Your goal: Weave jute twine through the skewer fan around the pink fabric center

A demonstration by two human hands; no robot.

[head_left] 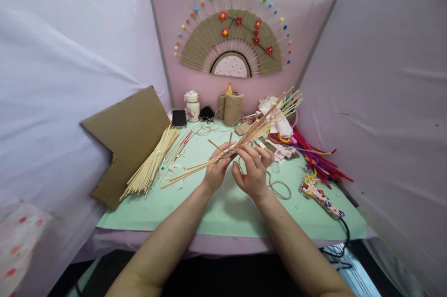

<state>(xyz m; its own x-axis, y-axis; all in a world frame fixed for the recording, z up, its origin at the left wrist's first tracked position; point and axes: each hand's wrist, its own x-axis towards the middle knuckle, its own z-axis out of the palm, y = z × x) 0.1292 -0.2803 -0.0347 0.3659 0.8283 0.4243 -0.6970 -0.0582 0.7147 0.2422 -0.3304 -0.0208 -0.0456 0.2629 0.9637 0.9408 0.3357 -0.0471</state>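
A loose bundle of thin wooden sticks (258,130) slants across the middle, its far ends fanned out at upper right. My left hand (217,173) is closed around its lower part from below. Two short sticks poke up beside that grip. On the right, my right hand (253,169) is against the bundle with curled fingers and the thumb held a little apart. A strand of twine (281,190) loops on the table and runs up to the right hand, passing between thumb and forefinger; the fingertips are partly hidden.
A tied stick bundle (150,162) leans by cardboard (129,129) at left. Behind stand a twine spool (233,110), a bottle (192,106) and black yarn (207,114). Pipe cleaners (319,159) and a patterned glue gun (321,196) with cord lie right. A decorated fan (230,43) hangs behind.
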